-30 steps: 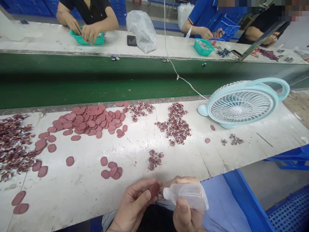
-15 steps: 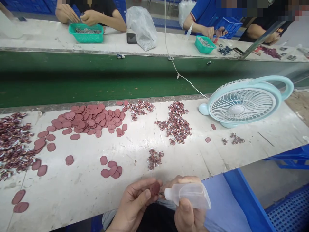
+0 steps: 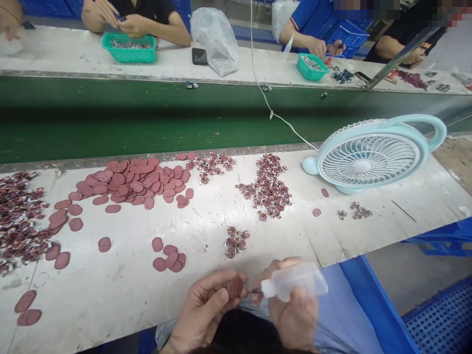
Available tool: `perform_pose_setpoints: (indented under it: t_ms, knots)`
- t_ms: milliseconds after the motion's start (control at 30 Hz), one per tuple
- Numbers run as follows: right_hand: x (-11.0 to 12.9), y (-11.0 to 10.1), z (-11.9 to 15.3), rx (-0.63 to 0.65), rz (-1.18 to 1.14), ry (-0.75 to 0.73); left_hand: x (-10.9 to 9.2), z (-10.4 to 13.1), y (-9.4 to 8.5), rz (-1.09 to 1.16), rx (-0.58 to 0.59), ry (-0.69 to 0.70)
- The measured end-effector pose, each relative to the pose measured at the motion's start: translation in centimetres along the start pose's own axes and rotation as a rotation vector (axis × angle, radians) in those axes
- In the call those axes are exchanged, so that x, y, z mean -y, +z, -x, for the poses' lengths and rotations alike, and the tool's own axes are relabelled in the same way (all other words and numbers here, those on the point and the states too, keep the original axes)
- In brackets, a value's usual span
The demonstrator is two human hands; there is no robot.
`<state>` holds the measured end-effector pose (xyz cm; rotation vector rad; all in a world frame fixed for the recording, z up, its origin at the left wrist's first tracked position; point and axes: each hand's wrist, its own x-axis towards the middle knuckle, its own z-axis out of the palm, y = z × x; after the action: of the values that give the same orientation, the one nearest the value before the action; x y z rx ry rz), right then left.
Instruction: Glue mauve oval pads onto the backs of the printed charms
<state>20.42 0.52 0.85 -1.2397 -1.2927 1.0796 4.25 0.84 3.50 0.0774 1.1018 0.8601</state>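
Between the thumb and fingers of my left hand point(image 3: 206, 307) is a small dark-red oval disc point(image 3: 235, 287), held near the table's front edge. My right hand point(image 3: 293, 307) grips a translucent squeeze bottle point(image 3: 295, 281), blurred by motion, with its thin dark tip pointing left toward the disc. A small gap separates tip and disc. Just beyond my hands lies a little cluster of dark-red pieces point(image 3: 236, 242) with pale bits. A few loose oval discs point(image 3: 170, 255) rest to the left of it.
A large heap of oval discs point(image 3: 129, 179) lies at the back left, with piles of small brown-red pieces point(image 3: 271, 189) beside it. A pale blue fan point(image 3: 368, 155) stands at the right, its white cord point(image 3: 291, 129) crossing the green strip point(image 3: 155, 130). Co-workers' hands work across it.
My right hand has drawn the bottle up and to the right, away from the disc. My left hand keeps holding the disc in nearly the same place.
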Motion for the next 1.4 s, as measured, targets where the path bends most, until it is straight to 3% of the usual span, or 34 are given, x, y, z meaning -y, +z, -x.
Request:
perform_pose_setpoints:
  t_ms: [67, 133, 233, 367, 433, 600, 833, 1000, 1200, 1400]
  knots:
    - [0.5, -1.7, -1.3, -0.161, -0.41, 0.205, -0.1, 0.0, 0.0, 0.013, 0.005, 0.018]
    - [0.1, -3.6, -2.7, -0.196, -0.705, 0.331, -0.1, -0.1, -0.3, 0.027, -0.002, 0.024]
    - [-2.1, -5.0, -3.8, -0.146, -0.759, 0.24, -0.1, -0.6, -1.2, 0.03, -0.012, 0.035]
    - [-4.3, -4.5, -2.8, -0.197, -0.743, 0.142, -0.4, -1.2, -2.9, 0.021, -0.047, 0.066]
    - [-4.0, -4.2, -1.9, -0.181, -0.663, 0.138, -0.7, -1.4, -3.6, 0.022, -0.096, 0.095]
    - [-2.5, -2.9, -1.5, 0.056, 0.016, 0.166, -1.5, -1.6, -4.8, 0.019, -0.179, 0.162]
    - [-3.6, -1.0, -3.9, 0.289, 0.703, -0.034, -1.3, -1.6, -6.1, 0.019, -0.158, 0.151]
    - [-3.2, -1.9, -3.2, 0.329, 0.755, -0.045, -0.9, -1.6, -6.5, 0.014, -0.157, 0.158]
    - [-3.9, -2.6, -2.7, 0.282, 0.785, -0.03, -0.4, -1.7, -6.1, 0.011, -0.105, 0.09]
    - [-2.2, -3.2, -1.8, 0.298, 0.421, 0.086, 0.3, -1.1, -4.2, -0.014, -0.096, 0.096]
